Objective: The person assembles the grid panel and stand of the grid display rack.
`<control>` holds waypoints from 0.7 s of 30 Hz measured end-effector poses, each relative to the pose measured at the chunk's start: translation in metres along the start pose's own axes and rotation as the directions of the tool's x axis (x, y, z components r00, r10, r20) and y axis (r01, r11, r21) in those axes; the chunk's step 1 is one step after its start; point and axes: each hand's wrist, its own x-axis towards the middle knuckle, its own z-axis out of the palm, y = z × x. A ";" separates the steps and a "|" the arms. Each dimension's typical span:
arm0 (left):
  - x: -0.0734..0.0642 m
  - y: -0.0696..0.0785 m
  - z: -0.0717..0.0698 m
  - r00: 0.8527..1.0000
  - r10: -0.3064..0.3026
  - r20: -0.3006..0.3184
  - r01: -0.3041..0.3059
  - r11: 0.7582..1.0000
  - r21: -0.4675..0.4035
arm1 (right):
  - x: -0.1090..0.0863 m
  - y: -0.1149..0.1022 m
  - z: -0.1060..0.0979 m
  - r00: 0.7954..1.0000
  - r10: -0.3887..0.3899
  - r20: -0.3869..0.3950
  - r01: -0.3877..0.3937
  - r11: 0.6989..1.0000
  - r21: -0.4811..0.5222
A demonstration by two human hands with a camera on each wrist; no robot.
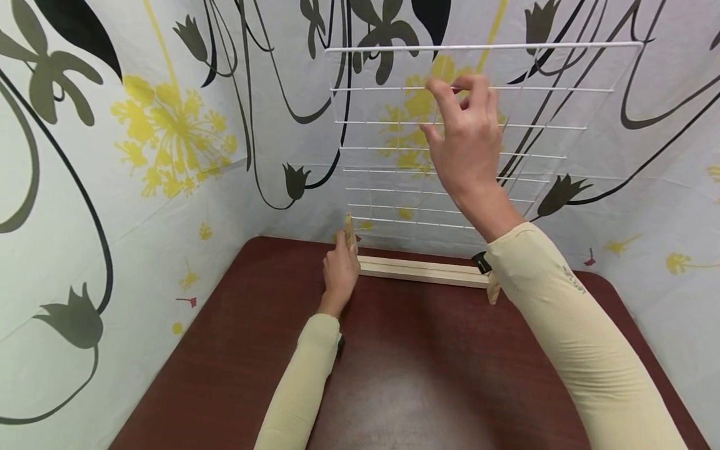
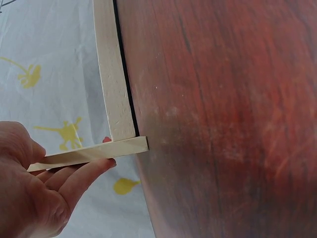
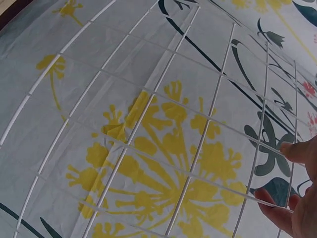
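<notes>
Presently, the left hand [image 1: 341, 265] grips the wooden end piece [image 2: 89, 152] at the left of the wooden rail [image 1: 422, 272], near the far edge of the table [image 1: 422, 375]. The right hand [image 1: 469, 137], fingers curled, holds the white wire grid [image 1: 399, 123] upright above the rail.

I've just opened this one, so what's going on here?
A person's right hand holds a white wire rack raised over the far side of a brown table. The left hand grips a short wooden piece at the left end of a wooden bar, which lies along the table's far edge. Whether the rack touches the bar is unclear.
</notes>
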 end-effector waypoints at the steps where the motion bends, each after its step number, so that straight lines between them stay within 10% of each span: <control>1: 0.000 0.000 0.000 1.000 0.001 0.000 -0.001 1.000 -0.001 | 0.000 0.000 0.000 1.000 0.005 0.001 -0.005 1.000 0.003; 21: -0.001 0.000 -0.003 1.000 0.013 0.013 -0.013 1.000 -0.017 | 0.013 0.016 0.004 0.994 0.034 0.103 -0.041 0.997 0.063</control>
